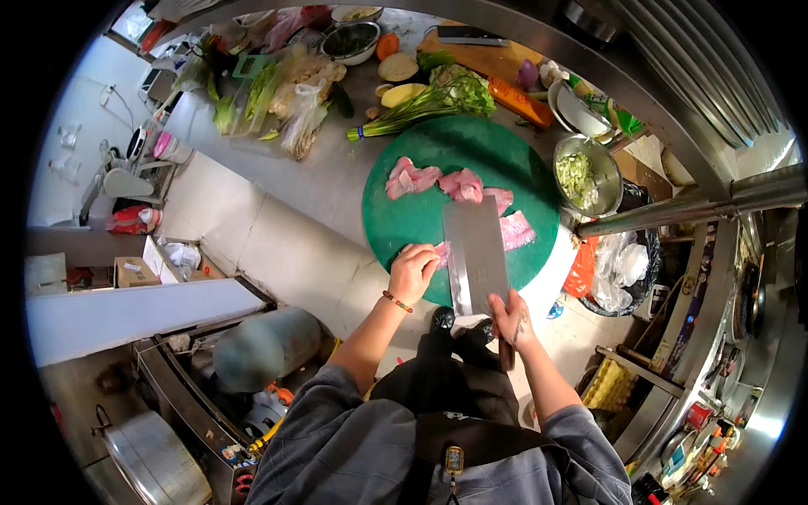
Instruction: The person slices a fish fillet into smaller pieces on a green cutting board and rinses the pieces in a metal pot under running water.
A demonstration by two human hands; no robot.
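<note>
My right hand point(514, 320) grips the handle of a broad metal cleaver point(476, 246), whose blade lies over a round green cutting board point(404, 221). At the board's near left part, the bent fingers of my left hand point(413, 270) press on a small piece of pink raw meat or fish point(442, 254), beside the blade. More pieces of pale pink flesh rest on the board: one at the upper left point(410, 178), one above the blade point(464, 185) and one to the right of it point(517, 230). The blade hides part of the board.
Past the board lie a bundle of green stalks point(398, 120), leafy lettuce point(464, 88) and a plastic bag point(304, 117). A metal bowl of chopped greens point(587, 177) stands close at the right, below a metal shelf rail point(669, 199). A second knife point(472, 35) lies on a wooden board point(524, 55).
</note>
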